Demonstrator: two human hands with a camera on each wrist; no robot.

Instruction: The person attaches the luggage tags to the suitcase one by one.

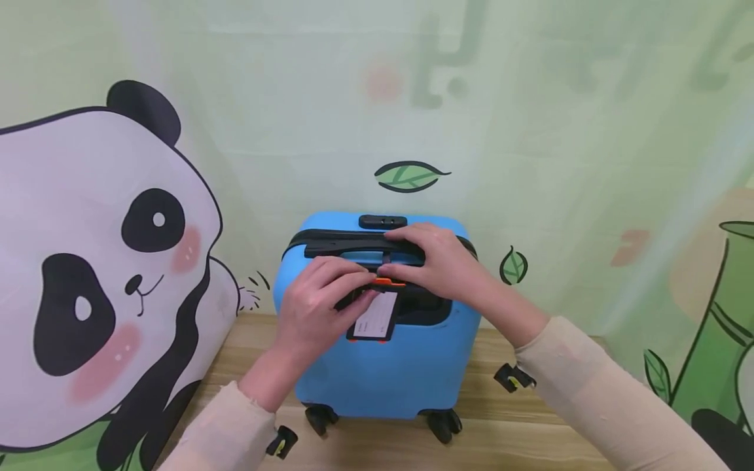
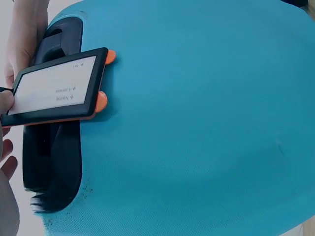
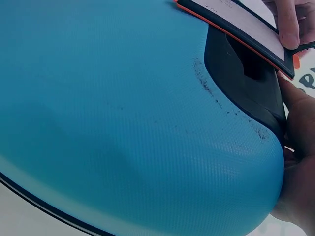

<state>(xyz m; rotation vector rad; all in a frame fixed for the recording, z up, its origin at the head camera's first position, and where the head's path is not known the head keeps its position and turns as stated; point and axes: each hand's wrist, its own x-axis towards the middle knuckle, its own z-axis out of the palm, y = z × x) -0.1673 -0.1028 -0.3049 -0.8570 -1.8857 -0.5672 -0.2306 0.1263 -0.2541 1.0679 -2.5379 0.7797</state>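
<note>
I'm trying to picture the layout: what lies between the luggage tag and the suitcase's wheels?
In the head view, only a bare stretch of blue suitcase shell separates the luggage tag from the two visible wheels.

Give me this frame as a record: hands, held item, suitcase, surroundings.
left hand: pinches the luggage tag at its upper end
right hand: at the carry handle, fingers over it, thumb below; firm grip unclear
tag: black frame, orange trim, white printed card
suitcase: blue, upright on black wheels
shell marks: dark specks beside the handle recess
floor: wood-grain
backdrop: pale green, panda and leaf drawings
</note>
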